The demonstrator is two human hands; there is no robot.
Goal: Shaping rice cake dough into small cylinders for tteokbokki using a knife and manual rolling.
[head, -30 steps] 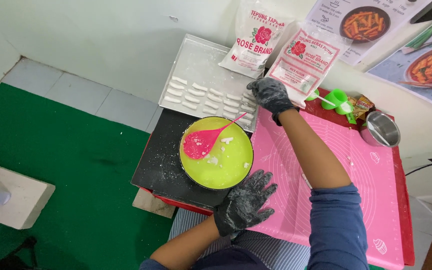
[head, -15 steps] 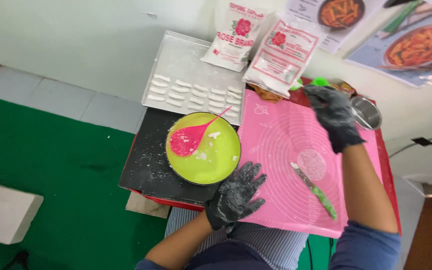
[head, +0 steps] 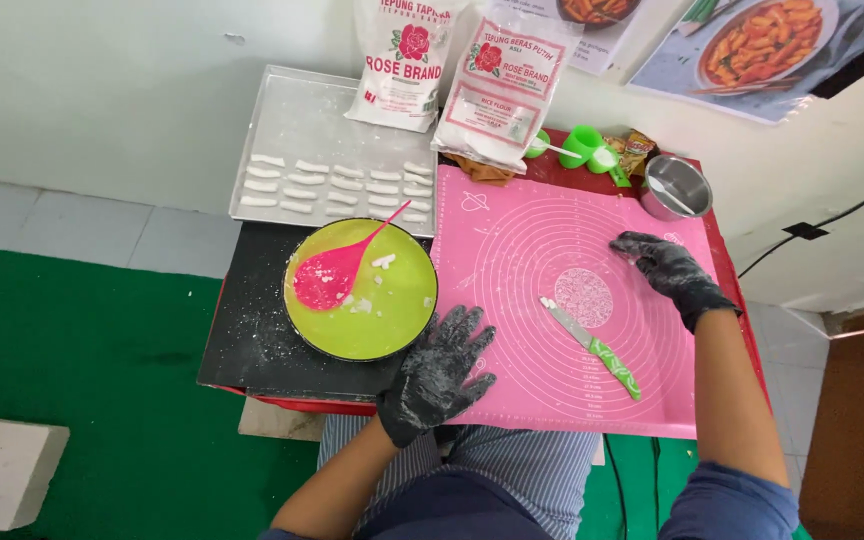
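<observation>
The left hand (head: 439, 372) rests spread at the bowl's (head: 360, 290) lower rim, the right hand (head: 667, 268) spreads flour on the mat (head: 512, 260) at right of centre, knife (head: 597, 349) untouched.

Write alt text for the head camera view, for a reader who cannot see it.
A person's black-gloved, flour-dusted left hand rests flat at the edge of a pink mat, beside a green bowl holding a pink spatula. The gloved right hand rests on the mat's far right, a green-handled knife lying between the hands. Behind, a metal tray holds rows of white dough pieces.
</observation>
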